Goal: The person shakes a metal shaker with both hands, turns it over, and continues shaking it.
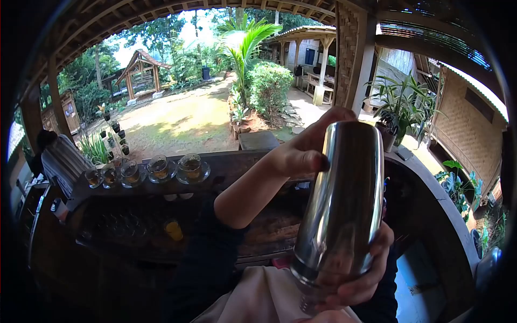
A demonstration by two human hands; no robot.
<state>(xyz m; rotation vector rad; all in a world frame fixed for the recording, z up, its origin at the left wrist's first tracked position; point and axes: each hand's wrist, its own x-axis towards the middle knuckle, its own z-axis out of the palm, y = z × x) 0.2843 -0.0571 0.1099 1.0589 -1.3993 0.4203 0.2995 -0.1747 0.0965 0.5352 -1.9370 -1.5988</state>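
A shiny steel cocktail shaker is held up close to the camera, tilted, its broad far end raised. My left hand reaches across from the left and grips the shaker near its upper end, the thumb lying on the side. Around the lower end, my right hand is closed with its fingers wrapped on the metal. The near tip of the shaker is dim, and its details cannot be made out.
Several glass cups on saucers holding a brownish drink line the wooden counter ledge. Below, a yellow-filled glass stands on the dark lower surface near several clear glasses. A potted plant sits at the right. A person is at far left.
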